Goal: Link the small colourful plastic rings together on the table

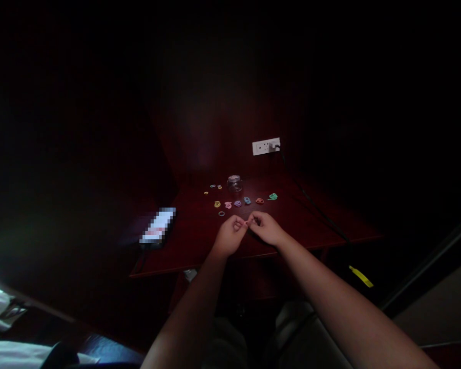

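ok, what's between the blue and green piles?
The orange pile; the head view shows it with the blue pile on one side, the green pile on the other.

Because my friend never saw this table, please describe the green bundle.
On the dark red table, below the white wall socket, lies a row of small coloured bundles. The green bundle, beside the orange one, is rightmost and alone in its colour.
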{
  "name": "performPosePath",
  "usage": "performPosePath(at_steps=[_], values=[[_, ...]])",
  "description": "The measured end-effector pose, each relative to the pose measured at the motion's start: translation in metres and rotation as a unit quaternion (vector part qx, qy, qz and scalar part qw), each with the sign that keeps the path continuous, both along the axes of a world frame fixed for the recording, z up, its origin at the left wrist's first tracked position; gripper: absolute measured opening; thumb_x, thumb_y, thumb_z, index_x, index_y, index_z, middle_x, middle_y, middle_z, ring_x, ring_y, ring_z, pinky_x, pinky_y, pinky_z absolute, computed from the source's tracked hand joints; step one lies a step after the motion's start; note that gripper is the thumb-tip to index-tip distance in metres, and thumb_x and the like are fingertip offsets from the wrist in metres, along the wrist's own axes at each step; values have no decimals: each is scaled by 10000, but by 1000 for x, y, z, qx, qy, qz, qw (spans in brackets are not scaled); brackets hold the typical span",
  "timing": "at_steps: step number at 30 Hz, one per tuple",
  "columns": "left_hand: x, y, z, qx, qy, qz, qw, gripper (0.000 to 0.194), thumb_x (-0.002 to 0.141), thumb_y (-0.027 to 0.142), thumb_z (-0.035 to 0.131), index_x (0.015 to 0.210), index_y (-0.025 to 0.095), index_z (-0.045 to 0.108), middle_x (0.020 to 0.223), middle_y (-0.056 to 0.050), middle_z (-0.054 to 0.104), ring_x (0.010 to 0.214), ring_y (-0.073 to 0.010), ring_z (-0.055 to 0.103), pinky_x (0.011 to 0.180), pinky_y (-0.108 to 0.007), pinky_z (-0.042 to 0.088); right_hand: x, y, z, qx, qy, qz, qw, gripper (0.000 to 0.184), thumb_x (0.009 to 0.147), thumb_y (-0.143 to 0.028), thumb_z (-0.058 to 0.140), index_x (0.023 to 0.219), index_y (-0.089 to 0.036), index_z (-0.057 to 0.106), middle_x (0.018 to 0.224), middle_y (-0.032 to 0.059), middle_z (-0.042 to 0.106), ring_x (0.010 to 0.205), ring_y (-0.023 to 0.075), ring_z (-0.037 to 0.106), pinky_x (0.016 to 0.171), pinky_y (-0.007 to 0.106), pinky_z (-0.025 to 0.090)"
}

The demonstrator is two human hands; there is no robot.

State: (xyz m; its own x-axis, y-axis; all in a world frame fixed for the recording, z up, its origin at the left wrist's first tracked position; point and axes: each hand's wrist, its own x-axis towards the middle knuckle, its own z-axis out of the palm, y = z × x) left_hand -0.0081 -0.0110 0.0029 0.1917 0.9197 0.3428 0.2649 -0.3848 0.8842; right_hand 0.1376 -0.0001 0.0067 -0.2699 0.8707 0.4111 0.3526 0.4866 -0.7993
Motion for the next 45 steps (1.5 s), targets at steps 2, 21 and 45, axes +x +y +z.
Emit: performPosePath(at_steps=[2, 21, 45], values=[[0, -1, 1, -3, 1, 4, 1000, 151, 720, 285, 537, 698, 140, 505, 601, 18, 506, 545, -73, 456, 533, -184, 367, 0, 0, 0, -2, 1, 0, 1000, 116, 710, -237, 468, 632, -152, 480, 525, -43, 428, 492, 76, 370, 471, 194, 261], [-2, 2, -3, 20, 22, 17, 999, 105, 739, 248, 524, 741, 144, 519, 625, 14, 504, 564, -73, 456, 538, -176, 372, -1, 0, -2, -25, 32, 34, 999, 52, 674, -195, 482, 644, -154, 489, 520, -51, 416, 499, 76, 361, 500, 199, 293], [-2, 4, -8, 24, 24, 13, 999, 102, 758, 229, 496, 778, 142, 545, 679, -5, 553, 615, -82, 487, 589, -186, 392, -1, 0, -2, -23, 20, 22, 999, 115, 701, -244, 489, 631, -154, 474, 524, -49, 416, 501, 75, 368, 494, 197, 288]])
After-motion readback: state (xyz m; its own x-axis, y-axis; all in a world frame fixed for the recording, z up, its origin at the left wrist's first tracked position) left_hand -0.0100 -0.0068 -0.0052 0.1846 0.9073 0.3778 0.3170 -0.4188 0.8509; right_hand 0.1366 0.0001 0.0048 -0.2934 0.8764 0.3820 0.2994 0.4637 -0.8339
